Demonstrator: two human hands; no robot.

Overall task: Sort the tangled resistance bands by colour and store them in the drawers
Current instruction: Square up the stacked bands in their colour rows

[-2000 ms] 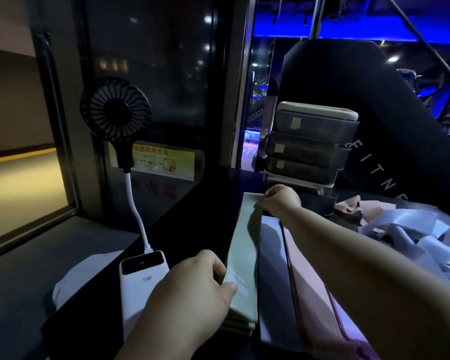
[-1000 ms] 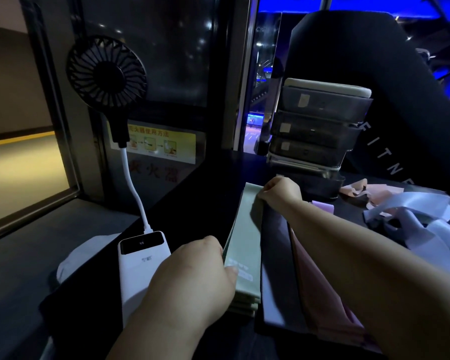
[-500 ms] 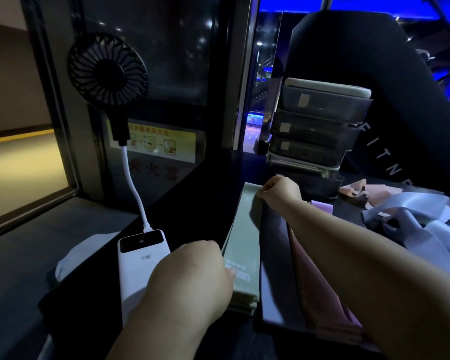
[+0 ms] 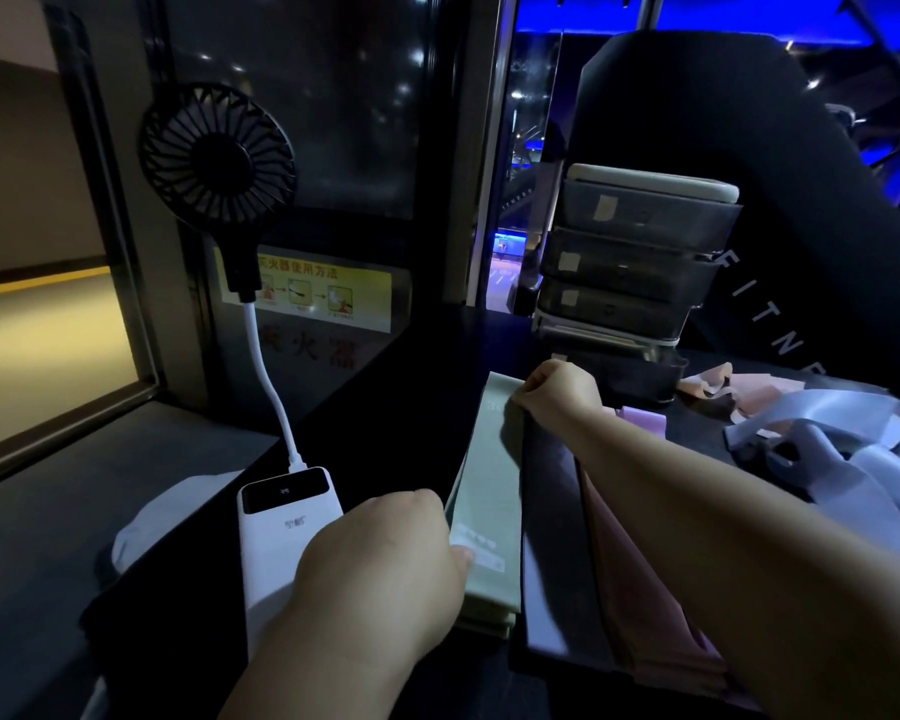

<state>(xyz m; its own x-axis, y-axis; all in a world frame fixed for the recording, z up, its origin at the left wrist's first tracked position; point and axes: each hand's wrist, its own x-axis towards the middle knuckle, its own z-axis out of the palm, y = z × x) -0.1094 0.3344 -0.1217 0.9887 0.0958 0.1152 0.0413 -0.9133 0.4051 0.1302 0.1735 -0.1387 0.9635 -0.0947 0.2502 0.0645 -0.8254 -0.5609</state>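
A flat stack of pale green bands lies lengthwise on the dark table. My left hand grips the stack's near end, thumb on top. My right hand pinches its far end with curled fingers. To the right of the green stack lie a dark band and a pile of pink bands, partly under my right forearm. A tangle of lilac bands and some peach ones sit at the right. The grey drawer unit stands behind, its lowest drawer pulled out.
A white power bank lies just left of my left hand, wired to a black fan standing over it. A white cloth hangs off the table's left edge. A dark cabinet with a yellow label stands behind.
Both hands have stayed on the two ends of the green stack. The view tilted down a little after the earliest frame, then held almost still.
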